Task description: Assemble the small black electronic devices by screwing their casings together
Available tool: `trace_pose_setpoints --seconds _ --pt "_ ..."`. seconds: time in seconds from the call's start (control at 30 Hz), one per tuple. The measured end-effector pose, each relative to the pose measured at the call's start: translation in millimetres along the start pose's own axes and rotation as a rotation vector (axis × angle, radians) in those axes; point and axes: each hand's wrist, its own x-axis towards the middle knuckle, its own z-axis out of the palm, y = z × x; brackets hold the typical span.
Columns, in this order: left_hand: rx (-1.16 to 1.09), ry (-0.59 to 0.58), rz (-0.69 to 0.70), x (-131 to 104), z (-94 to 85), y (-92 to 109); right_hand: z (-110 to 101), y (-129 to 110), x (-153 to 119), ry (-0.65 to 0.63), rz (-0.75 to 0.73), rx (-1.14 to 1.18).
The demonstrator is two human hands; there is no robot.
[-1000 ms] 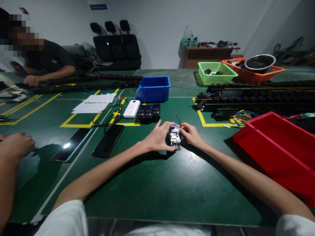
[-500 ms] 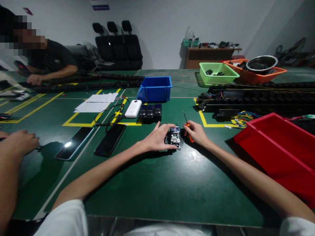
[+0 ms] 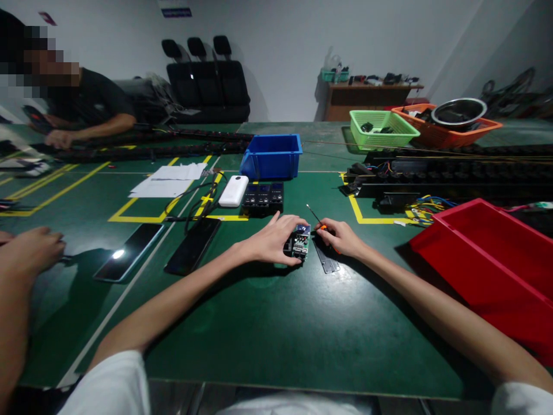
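Observation:
My left hand (image 3: 276,239) grips a small device with an exposed circuit board (image 3: 301,242) by its edges, thumb at the near end and fingers at the far end. Just right of it, my right hand (image 3: 339,236) is closed around the orange handle of a screwdriver (image 3: 314,213). The screwdriver's shaft points up and to the left, its tip clear of the board. A thin dark plate (image 3: 327,260) lies on the green table below my right fingers.
Beyond my hands are black modules (image 3: 263,199), a white power bank (image 3: 234,191) and a blue bin (image 3: 276,157). Two phones lie left, one black (image 3: 193,246). A red bin (image 3: 488,271) stands right. A person (image 3: 93,106) works far left; another person's hand (image 3: 37,251) is nearer.
My left hand has shifted the device slightly left and tilted it. The screwdriver has swung leftward with my right hand, and the dark plate now shows on the table.

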Motion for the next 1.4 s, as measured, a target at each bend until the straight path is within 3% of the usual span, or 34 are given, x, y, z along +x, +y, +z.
trace_pose_setpoints --seconds 0.57,0.77,1.03,1.4 --pt "0.006 0.121 -0.023 2 19.3 0 3 -2 -1 0.208 0.061 -0.046" --pt "-0.036 0.259 0.006 -7 21.6 -7 1 1 -2 0.288 0.11 -0.072" --pt "-0.114 0.3 -0.041 -21 32.6 -20 3 3 -1 0.305 0.129 -0.05" --pt "-0.046 0.296 -0.063 -20 37.7 -10 2 -1 -1 0.297 0.086 -0.025"
